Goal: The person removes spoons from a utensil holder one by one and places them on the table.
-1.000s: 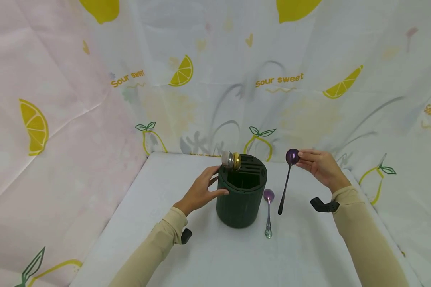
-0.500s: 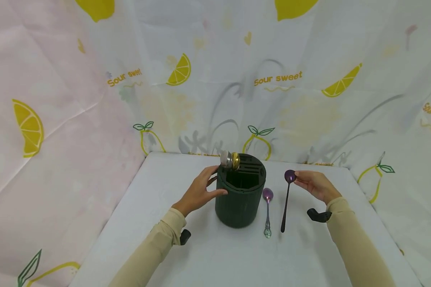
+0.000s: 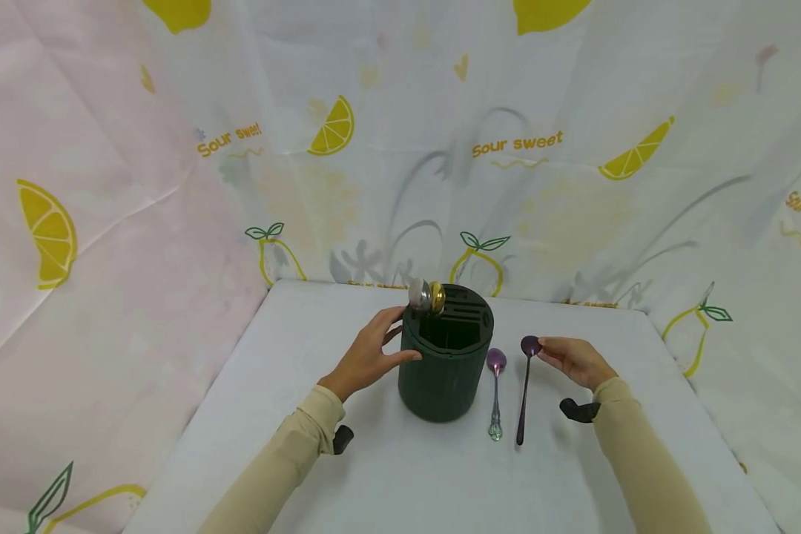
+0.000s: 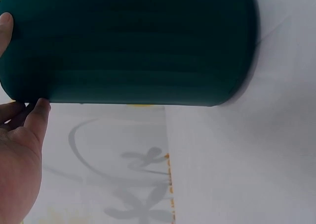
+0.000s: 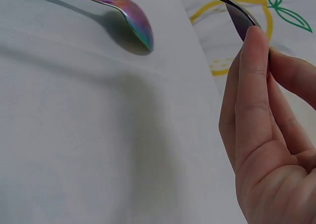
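Taking the dark green canister (image 3: pixel 438 391) as the centre of the dial, with twelve at the far side from the person, here is how things stand. At three o'clock the fingers of the right hand (image 3: pixel 577 361) pinch the edge of a dark purple spoon (image 3: pixel 524 393) by its bowl, narrow on it, thumb opposite. The long handle runs down towards six; from here I can't tell whether its end touches the worktop (image 3: pixel 414 475).

At nine o'clock the left hand (image 3: pixel 371 360) has its fingers spread wide around the canister near the rim, the thumb on the near side and fingers curving behind. The canister stands upright.

Between the canister and the held spoon lies an ornate spoon (image 3: pixel 497 393) on the worktop, purple bowl towards twelve, patterned handle towards six, just beside the dark one. On the canister's top, around ten to eleven, a silver spoon head (image 3: pixel 420 294) and a gold spoon head (image 3: pixel 437 297) stick up side by side; slots fill the far part and a wider opening sits towards six.

Beyond twelve hangs a white cloth (image 3: pixel 394 81) printed with lemons and "Sour sweet".
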A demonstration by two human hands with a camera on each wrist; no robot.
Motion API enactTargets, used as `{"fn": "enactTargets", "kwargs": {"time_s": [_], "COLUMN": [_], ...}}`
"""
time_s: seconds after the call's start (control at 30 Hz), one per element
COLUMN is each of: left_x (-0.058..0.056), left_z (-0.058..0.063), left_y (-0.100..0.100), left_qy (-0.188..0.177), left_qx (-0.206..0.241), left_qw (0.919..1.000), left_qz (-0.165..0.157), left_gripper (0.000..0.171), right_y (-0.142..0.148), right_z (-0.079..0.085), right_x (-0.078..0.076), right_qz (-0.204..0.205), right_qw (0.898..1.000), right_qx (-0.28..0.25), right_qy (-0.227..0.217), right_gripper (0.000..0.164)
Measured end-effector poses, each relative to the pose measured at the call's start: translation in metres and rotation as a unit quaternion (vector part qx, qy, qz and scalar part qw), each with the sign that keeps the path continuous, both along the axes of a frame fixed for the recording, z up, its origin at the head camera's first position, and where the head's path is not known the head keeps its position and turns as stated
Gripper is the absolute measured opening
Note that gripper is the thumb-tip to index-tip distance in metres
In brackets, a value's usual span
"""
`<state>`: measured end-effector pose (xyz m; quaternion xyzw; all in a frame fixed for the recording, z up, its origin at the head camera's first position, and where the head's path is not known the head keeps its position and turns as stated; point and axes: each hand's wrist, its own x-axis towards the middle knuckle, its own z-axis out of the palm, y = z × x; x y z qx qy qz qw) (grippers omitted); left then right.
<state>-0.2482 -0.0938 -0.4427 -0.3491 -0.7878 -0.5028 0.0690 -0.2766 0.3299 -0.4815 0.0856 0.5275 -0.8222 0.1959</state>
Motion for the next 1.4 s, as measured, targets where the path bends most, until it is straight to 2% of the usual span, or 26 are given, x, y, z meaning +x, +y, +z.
{"fn": "enactTargets", "kwargs": {"time_s": [0.2, 0.43, 0.6, 0.7, 0.87, 1.03, 1.27, 1.4], "left_x": [0.001, 0.000, 0.002, 0.008, 0.020, 0.022, 0.023, 0.024], "left_z": [0.000, 0.002, 0.003, 0.009, 0.026, 0.030, 0.030, 0.030], "left_y": [0.000, 0.000, 0.002, 0.004, 0.005, 0.004, 0.005, 0.004], "left_qy": [-0.008, -0.001, -0.015, -0.020, -0.020, -0.025, -0.028, -0.032], "left_qx": [-0.003, -0.001, -0.005, 0.003, 0.013, 0.011, 0.009, 0.005], "left_qw": [1.0000, 1.0000, 0.9999, 0.9998, 0.9997, 0.9996, 0.9995, 0.9995], "left_qz": [-0.002, -0.002, 0.006, 0.003, 0.000, -0.003, 0.005, 0.007], "left_gripper": [0.081, 0.080, 0.079, 0.078, 0.076, 0.075, 0.074, 0.074], "right_y": [-0.002, -0.005, -0.011, -0.013, -0.015, -0.019, -0.024, -0.026], "right_z": [-0.010, -0.017, -0.024, -0.026, -0.029, -0.029, -0.035, -0.040], "right_x": [-0.001, -0.003, -0.001, 0.000, -0.002, -0.006, -0.006, -0.004], "right_qz": [0.002, -0.028, -0.044, -0.061, -0.079, -0.080, -0.093, -0.099], "right_qw": [1.000, 0.999, 0.996, 0.993, 0.989, 0.984, 0.983, 0.978], "right_qx": [0.008, 0.029, 0.066, 0.096, 0.124, 0.161, 0.156, 0.182], "right_qy": [-0.019, -0.026, -0.028, -0.029, -0.024, -0.019, -0.015, -0.009], "right_gripper": [0.025, 0.020, 0.020, 0.016, 0.007, 0.007, 0.018, 0.027]}}
